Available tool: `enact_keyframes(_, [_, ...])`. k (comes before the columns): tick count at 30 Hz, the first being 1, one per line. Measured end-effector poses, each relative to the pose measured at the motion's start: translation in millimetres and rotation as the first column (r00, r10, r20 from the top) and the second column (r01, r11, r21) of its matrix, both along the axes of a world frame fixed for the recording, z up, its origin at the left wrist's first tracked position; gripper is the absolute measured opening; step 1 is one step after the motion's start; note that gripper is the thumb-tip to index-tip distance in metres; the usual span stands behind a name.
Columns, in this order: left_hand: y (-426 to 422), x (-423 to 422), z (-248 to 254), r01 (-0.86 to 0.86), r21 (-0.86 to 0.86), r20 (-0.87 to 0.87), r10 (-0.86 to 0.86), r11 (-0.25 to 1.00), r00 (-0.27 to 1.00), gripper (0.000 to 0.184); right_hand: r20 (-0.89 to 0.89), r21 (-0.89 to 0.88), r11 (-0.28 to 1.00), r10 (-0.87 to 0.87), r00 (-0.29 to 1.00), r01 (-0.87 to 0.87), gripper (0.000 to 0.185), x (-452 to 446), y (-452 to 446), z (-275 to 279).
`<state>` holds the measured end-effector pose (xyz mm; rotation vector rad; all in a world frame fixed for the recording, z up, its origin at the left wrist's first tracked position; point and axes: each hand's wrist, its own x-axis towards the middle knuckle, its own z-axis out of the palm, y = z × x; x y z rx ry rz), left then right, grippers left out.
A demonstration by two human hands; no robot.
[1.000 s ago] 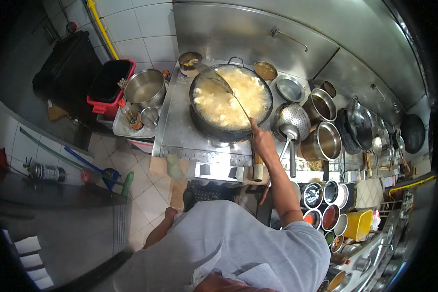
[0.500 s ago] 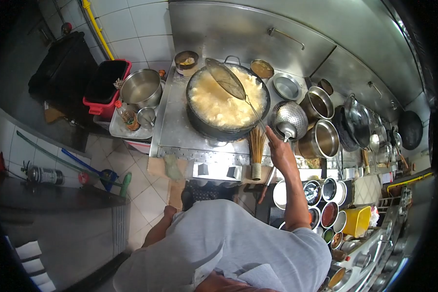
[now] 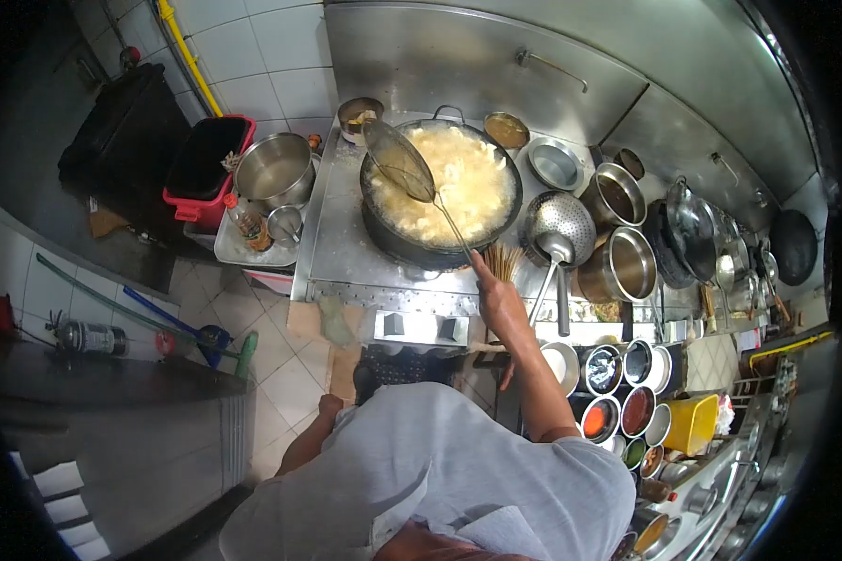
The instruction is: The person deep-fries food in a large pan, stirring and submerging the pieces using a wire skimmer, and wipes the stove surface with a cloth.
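In my right hand [image 3: 498, 294] is the handle of a round wire-mesh skimmer [image 3: 399, 161]. Its mesh is tilted over the left side of a large black wok [image 3: 398, 245], where pale pieces [image 3: 463, 178] sit in bubbling, foamy oil. Below the wok's right edge a bamboo brush [image 3: 503, 264] shows partly behind my right hand. My left hand [image 3: 330, 406] hangs low beside my body, away from the stove; its fingers are too small and hidden to make out.
A perforated ladle [image 3: 559, 224] and metal pots [image 3: 627, 265] stand right of the wok. Further down are sauce containers [image 3: 637, 411] and a yellow bin [image 3: 692, 428]. At the left, a steel pot [image 3: 276, 171] and a bottle [image 3: 248, 224] share a tray.
My right hand has moved left from its place half a second ago, and the skimmer's mesh has swung to the wok's left edge. My left hand stays low at my side.
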<state>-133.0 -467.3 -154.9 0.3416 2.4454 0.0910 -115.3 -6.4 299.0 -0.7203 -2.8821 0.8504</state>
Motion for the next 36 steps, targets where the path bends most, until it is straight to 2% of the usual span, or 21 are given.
enact_keyframes(3, [-6,3,1,0.051,-0.004,-0.008,-0.051,0.999,0.999,0.021,-0.079,-0.016,1.0,-0.014,0.997,0.013,0.06,-10,3,-15])
enact_keyframes(5, [-10,3,0,0.097,0.077,-0.006,-0.097,0.992,0.995,0.02,-0.138,-0.027,0.999,-0.021,0.99,0.018,0.059,-13,4,-11])
enact_keyframes(8, [-11,3,-4,0.156,-0.001,-0.021,-0.156,0.988,0.988,0.019,-0.197,-0.062,0.996,-0.082,0.977,0.071,0.058,-13,5,11])
enact_keyframes(10, [-14,4,-5,0.164,0.031,-0.044,-0.162,0.986,0.986,0.018,-0.139,-0.031,0.99,-0.139,0.981,0.136,0.059,-13,14,23])
enact_keyframes(13, [-11,5,-3,0.128,0.042,-0.055,-0.125,0.991,0.991,0.018,-0.159,0.036,0.988,-0.145,0.976,0.153,0.059,-11,40,15])
enact_keyframes(15, [-10,4,-4,0.09,0.021,-0.044,-0.089,0.996,0.995,0.019,-0.153,0.047,0.989,-0.134,0.979,0.142,0.057,-8,59,10])
enact_keyframes(17, [-12,1,-5,0.18,0.037,-0.064,-0.178,0.983,0.982,0.02,-0.149,0.117,0.986,-0.1,0.984,0.118,0.054,-6,67,16])
enact_keyframes(18, [-12,0,-6,0.182,0.037,-0.064,-0.179,0.983,0.982,0.02,-0.055,0.135,0.985,-0.104,0.993,0.11,0.05,-3,72,20])
enact_keyframes(21, [-11,-3,0,0.188,0.032,-0.017,-0.188,0.982,0.982,0.021,0.003,0.139,0.989,-0.044,0.999,0.043,0.049,10,81,35])
enact_keyframes(23, [-5,-7,10,0.049,0.064,0.093,-0.054,0.997,0.994,0.023,0.042,0.169,0.985,-0.037,0.998,0.029,0.05,20,82,52])
enact_keyframes(25, [-2,-8,13,0.012,0.07,0.098,-0.019,0.997,0.995,0.023,0.032,0.234,0.972,-0.002,0.999,-0.005,0.05,32,86,58])
enact_keyframes(26, [-1,-10,13,-0.032,0.077,0.102,0.024,0.997,0.994,0.023,0.094,0.236,0.972,-0.027,0.995,0.004,0.05,36,79,76])
enact_keyframes(30, [4,-14,16,0.006,0.104,0.096,-0.016,0.995,0.995,0.023,0.102,0.342,0.939,0.005,0.995,-0.04,0.057,63,76,106])
enact_keyframes(33, [8,-14,15,0.104,0.122,0.082,-0.114,0.987,0.99,0.023,0.107,0.396,0.918,-0.019,0.994,-0.025,0.057,76,71,115])
enact_keyframes(35, [11,-11,6,0.054,-0.019,0.031,-0.053,0.998,0.998,0.022,0.113,0.395,0.919,-0.035,0.993,-0.012,0.056,83,67,123])
enact_keyframes(36, [12,-10,3,0.052,-0.02,0.03,-0.051,0.998,0.998,0.022,0.119,0.391,0.92,-0.05,0.992,-0.001,0.056,86,66,127])
